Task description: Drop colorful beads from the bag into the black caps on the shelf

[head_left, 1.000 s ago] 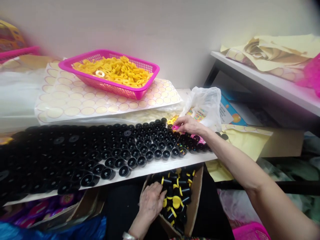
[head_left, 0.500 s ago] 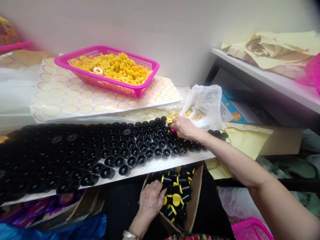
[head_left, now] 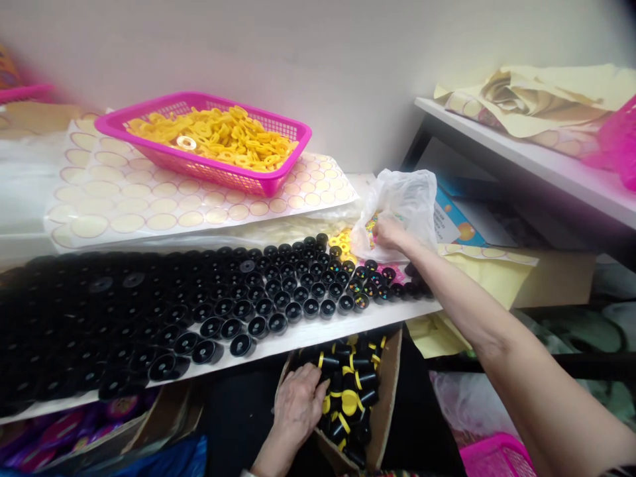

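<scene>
Head view, and I have both hands in sight. My right hand (head_left: pixel 390 233) is reaching into the mouth of the clear plastic bag (head_left: pixel 405 202) at the far right end of the table (head_left: pixel 318 330); the fingers curl inward among coloured bits, but I cannot tell whether that grip is closed on anything, the bag hides the tips. Just left of that hand lie a few loose yellow rings (head_left: pixel 342 240), and directly below it the rows of black cups (head_left: pixel 278 295) spread leftward across the table. Well beyond, up and left, sits the pink basket (head_left: pixel 203 142) of yellow rings on a sticker sheet (head_left: pixel 149 205). My left hand (head_left: pixel 297 405) is down below the table edge, palm down with loose, spread fingers resting on black-and-yellow pieces in a cardboard box (head_left: pixel 382 404); nothing clasped.
</scene>
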Available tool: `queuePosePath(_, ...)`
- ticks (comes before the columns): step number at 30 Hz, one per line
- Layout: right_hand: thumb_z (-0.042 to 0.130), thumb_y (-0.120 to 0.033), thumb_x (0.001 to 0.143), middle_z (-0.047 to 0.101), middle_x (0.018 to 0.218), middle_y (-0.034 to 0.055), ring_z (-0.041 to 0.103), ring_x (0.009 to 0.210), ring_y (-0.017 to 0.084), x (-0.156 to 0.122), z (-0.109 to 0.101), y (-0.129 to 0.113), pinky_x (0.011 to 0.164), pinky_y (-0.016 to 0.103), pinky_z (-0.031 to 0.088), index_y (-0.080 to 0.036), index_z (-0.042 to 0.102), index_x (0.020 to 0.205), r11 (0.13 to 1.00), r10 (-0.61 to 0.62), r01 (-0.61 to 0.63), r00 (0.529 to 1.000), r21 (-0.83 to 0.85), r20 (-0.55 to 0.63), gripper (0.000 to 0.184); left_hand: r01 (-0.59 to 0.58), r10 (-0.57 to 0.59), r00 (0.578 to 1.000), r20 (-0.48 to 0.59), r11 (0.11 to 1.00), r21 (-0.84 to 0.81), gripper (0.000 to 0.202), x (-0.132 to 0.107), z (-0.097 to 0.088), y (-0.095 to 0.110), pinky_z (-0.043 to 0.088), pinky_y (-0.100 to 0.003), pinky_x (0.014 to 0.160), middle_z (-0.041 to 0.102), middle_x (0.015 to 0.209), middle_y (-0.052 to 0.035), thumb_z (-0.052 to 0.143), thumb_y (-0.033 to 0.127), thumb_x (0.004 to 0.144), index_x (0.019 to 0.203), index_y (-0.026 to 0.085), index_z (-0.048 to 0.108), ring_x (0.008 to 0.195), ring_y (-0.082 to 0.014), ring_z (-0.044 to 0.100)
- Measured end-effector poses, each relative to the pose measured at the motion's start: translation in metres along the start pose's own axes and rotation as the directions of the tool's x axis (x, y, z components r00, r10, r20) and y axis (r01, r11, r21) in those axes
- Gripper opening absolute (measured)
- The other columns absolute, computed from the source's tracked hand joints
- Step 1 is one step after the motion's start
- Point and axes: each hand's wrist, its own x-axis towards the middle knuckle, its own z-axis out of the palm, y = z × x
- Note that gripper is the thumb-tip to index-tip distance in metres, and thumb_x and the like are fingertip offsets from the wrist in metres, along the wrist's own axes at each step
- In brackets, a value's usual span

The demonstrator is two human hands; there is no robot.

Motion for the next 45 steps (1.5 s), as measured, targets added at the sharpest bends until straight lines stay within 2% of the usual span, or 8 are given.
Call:
queuePosePath(10, 0.057, -0.006, 0.049, 0.058, 0.054, 0.0005, 0.053, 0.061, 0.016, 0.005, 0.008, -0.001, 0.056, 0.025, 0.036, -0.014, 0.059, 0.050, 0.983, -0.087, 0.066, 0.989, 0.172, 0.117, 0.009, -0.009, 0.009, 1.000, -0.019, 1.000, 0.007, 0.012, 0.000, -0.002, 0.000, 0.045, -0.027, 0.064, 0.067, 0.078, -0.0013, 0.052, 0.021, 0.085, 0.077, 0.020, 0.062, 0.070, -0.0154, 0.064)
queuePosePath(17, 0.069, -0.033, 0.055, 0.062, 0.067, -0.0008, 0.052, 0.063, 0.014, -0.008, 0.014, 0.028, 0.059, 0.026, 0.040, -0.016, 0.067, 0.072, 0.901, -0.083, 0.079, 0.997, 0.426, -0.009, 0.024, -0.025, 0.025, 0.997, -0.072, 1.000, 0.003, 0.013, 0.000, -0.001, 0.000, 0.044, -0.026, 0.063, 0.065, 0.073, -0.0004, 0.052, 0.020, 0.085, 0.074, 0.021, 0.059, 0.067, -0.0153, 0.063)
queuePosePath(22, 0.073, -0.032, 0.051, 0.061, 0.067, -0.0013, 0.052, 0.066, 0.014, -0.006, 0.020, 0.033, 0.062, 0.027, 0.041, -0.016, 0.069, 0.073, 0.817, -0.049, 0.083, 0.996, 0.570, -0.075, 0.027, -0.039, 0.039, 0.997, -0.065, 0.999, 0.012, 0.015, 0.001, -0.001, -0.001, 0.044, -0.027, 0.063, 0.065, 0.073, -0.0005, 0.052, 0.021, 0.085, 0.072, 0.020, 0.059, 0.067, -0.0153, 0.063)
queuePosePath(28, 0.069, -0.027, 0.053, 0.062, 0.069, -0.0009, 0.053, 0.070, 0.015, -0.020, 0.006, 0.013, 0.068, 0.027, 0.042, -0.016, 0.067, 0.069, 0.740, -0.059, 0.119, 0.992, 0.662, -0.112, 0.020, -0.010, 0.010, 1.000, -0.018, 1.000, 0.010, 0.013, 0.001, -0.002, 0.002, 0.044, -0.027, 0.065, 0.065, 0.076, -0.0006, 0.052, 0.022, 0.086, 0.076, 0.020, 0.061, 0.069, -0.0151, 0.063)
queuePosePath(33, 0.069, -0.028, 0.056, 0.062, 0.072, 0.0004, 0.054, 0.071, 0.016, -0.048, -0.007, -0.020, 0.068, 0.028, 0.041, -0.016, 0.068, 0.074, 0.691, -0.198, 0.204, 0.976, 0.693, -0.090, 0.022, 0.027, -0.027, 0.999, 0.041, 1.000, -0.003, 0.013, 0.000, -0.006, 0.005, 0.044, -0.028, 0.067, 0.066, 0.078, -0.0013, 0.053, 0.024, 0.086, 0.077, 0.020, 0.062, 0.072, -0.0161, 0.063)
queuePosePath(37, 0.064, -0.026, 0.059, 0.060, 0.067, -0.0007, 0.052, 0.068, 0.015, -0.045, -0.004, -0.021, 0.065, 0.026, 0.039, -0.015, 0.066, 0.070, 0.806, -0.181, 0.195, 0.980, 0.559, -0.080, 0.016, 0.023, -0.023, 0.999, 0.034, 1.000, 0.002, 0.014, 0.000, -0.005, 0.004, 0.045, -0.028, 0.067, 0.066, 0.078, -0.0014, 0.052, 0.023, 0.087, 0.077, 0.020, 0.061, 0.072, -0.0164, 0.063)
queuePosePath(40, 0.055, -0.020, 0.063, 0.059, 0.064, 0.0012, 0.052, 0.066, 0.015, -0.027, 0.000, -0.008, 0.061, 0.026, 0.036, -0.013, 0.065, 0.068, 0.971, -0.123, 0.145, 0.985, 0.188, -0.123, 0.014, 0.009, -0.009, 1.000, 0.014, 1.000, -0.009, 0.014, 0.000, -0.002, 0.003, 0.045, -0.028, 0.067, 0.066, 0.078, -0.0011, 0.052, 0.022, 0.087, 0.076, 0.020, 0.061, 0.072, -0.0164, 0.063)
queuePosePath(45, 0.055, -0.009, 0.055, 0.065, 0.066, 0.0095, 0.054, 0.065, 0.019, -0.004, 0.006, -0.007, 0.058, 0.028, 0.031, -0.013, 0.066, 0.061, 0.985, -0.108, 0.103, 0.994, -0.135, -0.027, 0.013, 0.008, -0.008, 1.000, 0.001, 1.000, -0.003, 0.012, 0.000, 0.000, 0.000, 0.045, -0.028, 0.066, 0.066, 0.077, -0.0010, 0.052, 0.021, 0.086, 0.077, 0.020, 0.060, 0.072, -0.0164, 0.064)
